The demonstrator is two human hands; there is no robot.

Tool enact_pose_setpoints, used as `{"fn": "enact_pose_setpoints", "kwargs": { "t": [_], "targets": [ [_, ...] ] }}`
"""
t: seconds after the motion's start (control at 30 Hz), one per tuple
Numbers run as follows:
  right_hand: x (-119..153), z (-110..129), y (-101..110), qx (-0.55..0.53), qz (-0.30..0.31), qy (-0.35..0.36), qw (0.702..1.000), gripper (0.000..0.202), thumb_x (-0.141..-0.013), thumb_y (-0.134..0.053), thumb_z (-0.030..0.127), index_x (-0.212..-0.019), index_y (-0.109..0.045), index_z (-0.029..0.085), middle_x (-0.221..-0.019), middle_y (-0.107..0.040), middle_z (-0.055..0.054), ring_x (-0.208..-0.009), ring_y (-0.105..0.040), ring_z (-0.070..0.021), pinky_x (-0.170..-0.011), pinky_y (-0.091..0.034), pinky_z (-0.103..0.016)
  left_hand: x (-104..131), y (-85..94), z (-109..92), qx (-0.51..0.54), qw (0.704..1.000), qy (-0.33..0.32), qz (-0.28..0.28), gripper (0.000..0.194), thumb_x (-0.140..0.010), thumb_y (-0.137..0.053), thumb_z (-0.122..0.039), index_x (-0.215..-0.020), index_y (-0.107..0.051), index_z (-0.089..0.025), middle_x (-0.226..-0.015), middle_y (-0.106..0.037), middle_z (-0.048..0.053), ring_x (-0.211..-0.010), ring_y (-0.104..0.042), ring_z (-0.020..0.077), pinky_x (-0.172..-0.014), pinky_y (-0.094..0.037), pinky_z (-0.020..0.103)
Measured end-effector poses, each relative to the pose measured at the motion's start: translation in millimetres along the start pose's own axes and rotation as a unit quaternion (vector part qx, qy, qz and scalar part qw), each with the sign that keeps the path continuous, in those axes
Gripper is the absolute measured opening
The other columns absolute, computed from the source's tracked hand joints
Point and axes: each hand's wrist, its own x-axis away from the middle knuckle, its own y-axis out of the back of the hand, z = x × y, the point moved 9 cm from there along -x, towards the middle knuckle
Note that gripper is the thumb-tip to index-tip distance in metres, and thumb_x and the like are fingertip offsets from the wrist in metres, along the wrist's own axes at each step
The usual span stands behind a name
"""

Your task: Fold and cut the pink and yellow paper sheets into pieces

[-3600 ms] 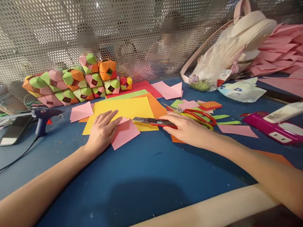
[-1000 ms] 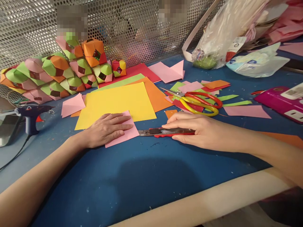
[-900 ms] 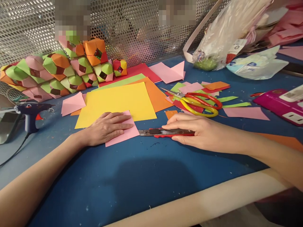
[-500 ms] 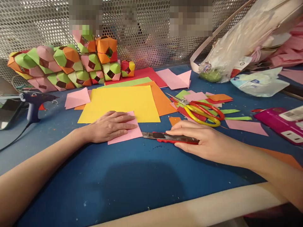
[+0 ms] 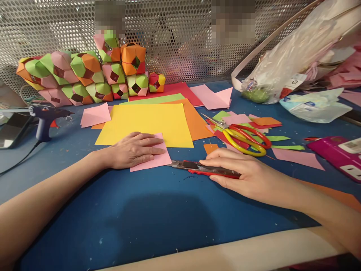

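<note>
My left hand [image 5: 135, 151] lies flat, fingers stretched out, on a pink sheet of paper [image 5: 162, 160] whose far part overlaps a yellow sheet [image 5: 149, 120]. In my right hand [image 5: 239, 171] is a red and black utility knife [image 5: 194, 166], held low over the blue table. Its blade points left, and the tip meets the pink sheet's right edge or slips under it; I cannot tell which. Under the yellow sheet, orange [image 5: 194, 122], green and red sheets stick out. Beyond my right hand, scissors with red and yellow handles [image 5: 245, 139] rest on paper scraps.
Folded paper balls [image 5: 87, 67] are stacked along a perforated metal screen [image 5: 180, 45]. A hot glue gun [image 5: 45, 120] stands at left. On the right are a magenta power strip [image 5: 335, 150], a plastic packet [image 5: 313, 103] and a large plastic bag [image 5: 284, 56]. A pale strip [image 5: 225, 250] edges the table.
The view has shifted a little, so the background things sit slightly further right. Both hands keep nearly the same pose, with the knife still at the pink sheet's edge.
</note>
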Motion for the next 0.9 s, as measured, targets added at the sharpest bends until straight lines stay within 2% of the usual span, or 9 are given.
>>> {"fn": "enact_pose_setpoints", "kwargs": {
  "t": [0.37, 0.57, 0.8, 0.9],
  "targets": [
    [-1, 6, -3, 0.007, 0.011, 0.000, 1.000, 0.030, -0.091, -0.052, 0.029, -0.118, -0.064, 0.026, -0.108, -0.065, -0.007, -0.097, -0.064, -0.0190, -0.081, -0.054, -0.032, 0, 2.9, 0, 0.015, 1.000, 0.000, -0.012, 0.044, -0.102, -0.027, -0.041, -0.142, -0.043, -0.035, -0.152, -0.038, 0.001, -0.139, -0.034, 0.0231, -0.110, -0.025, 0.038],
    [2, 8, -3, 0.016, 0.022, 0.001, 1.000, 0.031, -0.090, -0.052, 0.027, -0.119, -0.063, 0.026, -0.104, -0.064, -0.007, -0.088, -0.064, -0.0170, -0.074, -0.054, -0.028, 1, 0.4, 0, 0.013, 1.000, 0.002, -0.005, 0.044, -0.102, -0.026, -0.042, -0.143, -0.040, -0.037, -0.154, -0.036, 0.000, -0.139, -0.032, 0.0222, -0.109, -0.024, 0.037],
    [11, 20, -10, 0.044, 0.094, 0.006, 0.995, 0.038, -0.092, -0.049, 0.024, -0.130, -0.055, 0.029, -0.107, -0.060, -0.006, -0.085, -0.062, -0.0147, -0.072, -0.053, -0.024, 1, 0.4, 0, 0.005, 1.000, -0.010, -0.015, 0.044, -0.102, -0.026, -0.042, -0.142, -0.043, -0.035, -0.153, -0.037, 0.000, -0.139, -0.033, 0.0221, -0.108, -0.024, 0.036],
    [14, 27, -11, 0.045, 0.096, 0.025, 0.994, 0.039, -0.092, -0.050, 0.023, -0.130, -0.055, 0.028, -0.107, -0.060, -0.007, -0.086, -0.062, -0.0161, -0.075, -0.053, -0.025, 1, 0.9, 0, 0.003, 1.000, -0.007, -0.016, 0.044, -0.102, -0.027, -0.043, -0.141, -0.044, -0.034, -0.153, -0.037, 0.000, -0.139, -0.033, 0.0220, -0.108, -0.024, 0.037]
  ]
}}
